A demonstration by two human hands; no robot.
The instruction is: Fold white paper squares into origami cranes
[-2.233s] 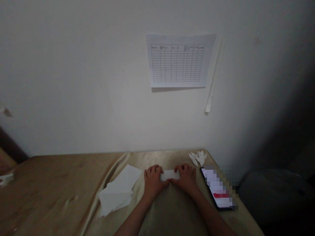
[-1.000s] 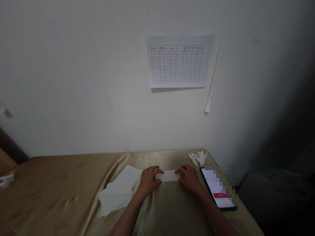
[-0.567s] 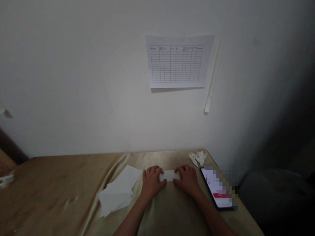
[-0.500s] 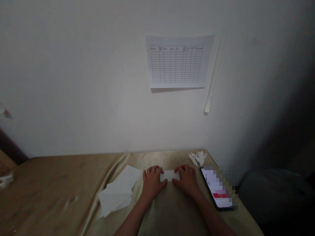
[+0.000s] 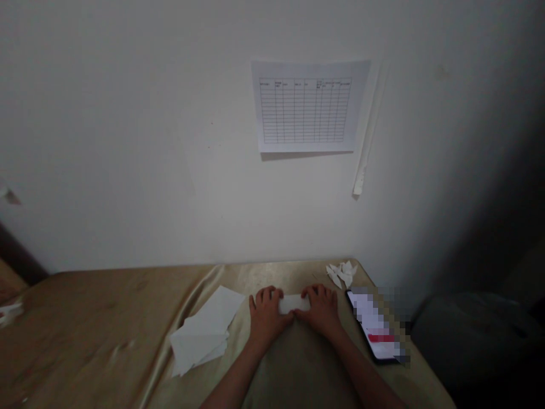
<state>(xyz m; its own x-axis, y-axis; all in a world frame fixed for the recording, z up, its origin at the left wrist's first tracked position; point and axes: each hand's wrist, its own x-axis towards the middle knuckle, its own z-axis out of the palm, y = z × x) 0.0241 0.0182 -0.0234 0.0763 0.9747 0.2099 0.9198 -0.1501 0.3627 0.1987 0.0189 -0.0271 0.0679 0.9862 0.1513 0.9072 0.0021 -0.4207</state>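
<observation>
A small white rectangle of paper (image 5: 293,303) lies flat on the cloth-covered table between my hands. My left hand (image 5: 268,309) grips its left end, fingers curled over the far side and thumb along the near edge. On the right end, my right hand (image 5: 321,307) holds it the same way. The two thumbs almost meet at the middle of the near edge. Parts of both ends are hidden under my fingers. Left of my left hand lies a fanned stack of white paper sheets (image 5: 208,329).
A smartphone (image 5: 374,329) with a lit, partly blurred screen lies right of my right hand. Torn paper scraps (image 5: 343,274) sit at the table's back right corner. The gold tablecloth (image 5: 93,329) has a raised fold. A printed table sheet (image 5: 306,111) hangs on the wall behind.
My thumbs have slid toward each other along the paper's near edge, and are now almost touching. My left hand has shifted slightly right. The paper stays in place between both hands.
</observation>
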